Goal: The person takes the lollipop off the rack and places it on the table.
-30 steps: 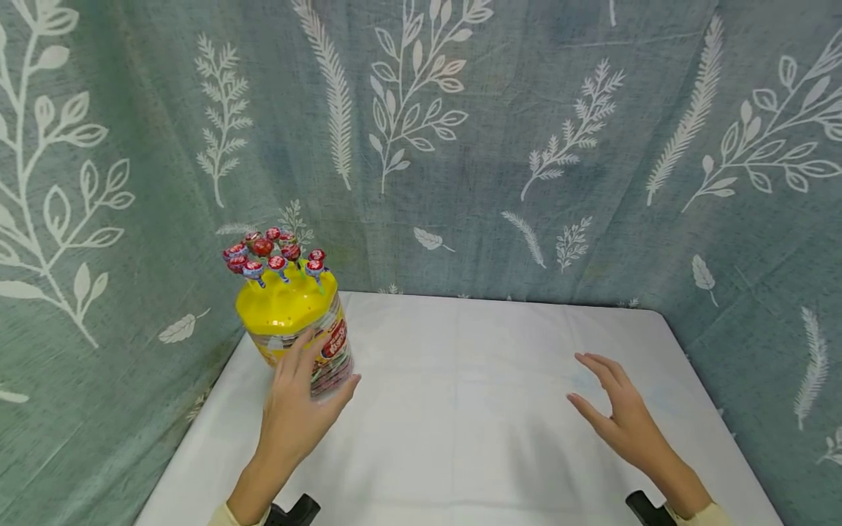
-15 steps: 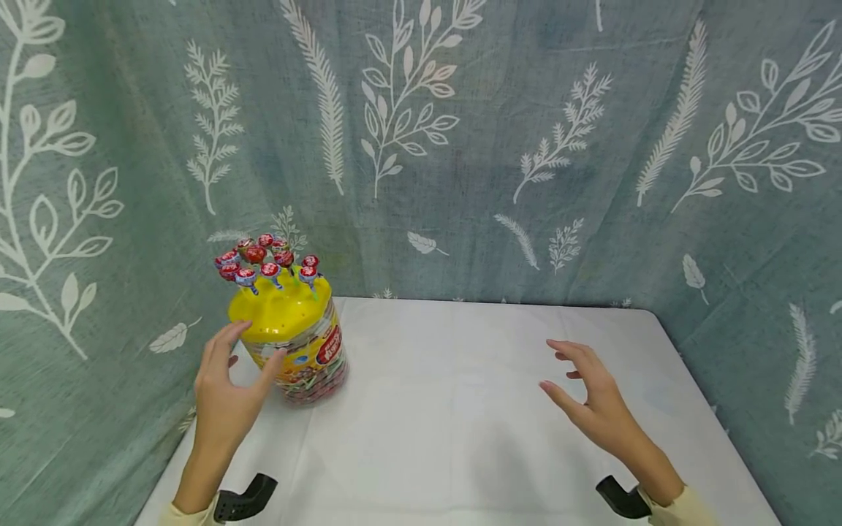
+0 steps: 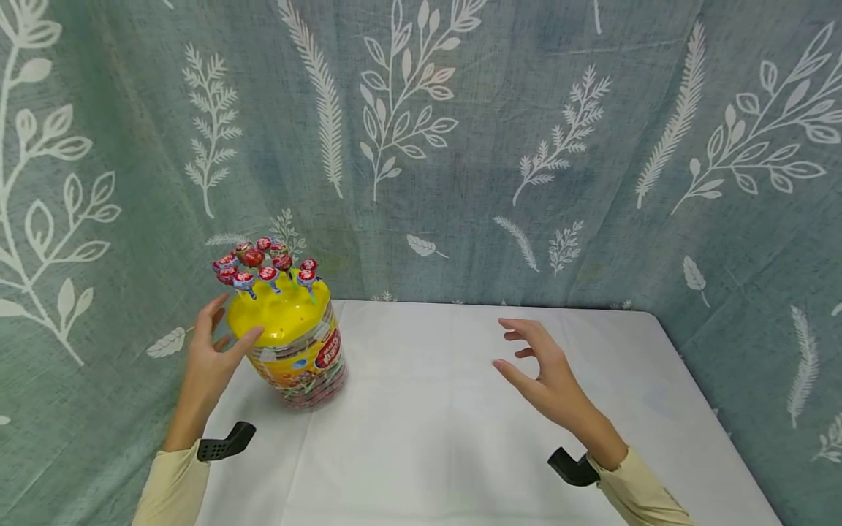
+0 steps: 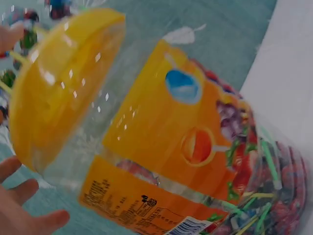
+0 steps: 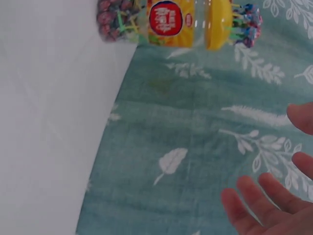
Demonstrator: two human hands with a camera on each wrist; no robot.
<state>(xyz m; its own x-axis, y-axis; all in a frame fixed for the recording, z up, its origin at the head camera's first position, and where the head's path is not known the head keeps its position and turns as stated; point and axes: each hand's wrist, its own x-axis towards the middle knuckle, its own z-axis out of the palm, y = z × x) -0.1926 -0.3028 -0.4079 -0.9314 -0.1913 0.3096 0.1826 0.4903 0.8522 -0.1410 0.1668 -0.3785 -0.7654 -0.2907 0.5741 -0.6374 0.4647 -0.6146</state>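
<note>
A clear plastic jar [image 3: 304,369] of lollipops stands upright at the table's left side, with a yellow and orange label. Several wrapped lollipops [image 3: 268,274] stick up from holes in its yellow lid [image 3: 278,314]. My left hand [image 3: 209,358] is at the lid's left side, thumb and fingers spread around its edge. In the left wrist view, parted fingertips [image 4: 51,221] show beside the lid [image 4: 63,83], and lollipops fill the jar's bottom. My right hand [image 3: 549,380] hovers over the table's right half, fingers loosely bent and holding nothing. Its fingers [image 5: 257,196] are well apart from the jar [image 5: 168,22] in the right wrist view.
A white-covered table [image 3: 408,438] spreads below both hands. Green-grey cloth [image 3: 460,161] with white leaf prints hangs behind it and along both sides, close behind the jar. Black camera mounts [image 3: 226,442] sit at both wrists, above pale yellow sleeves [image 3: 172,486].
My left hand has moved left from in front of the jar, then up to the lid's left side. My right hand has moved left and a little forward. The jar stays in place.
</note>
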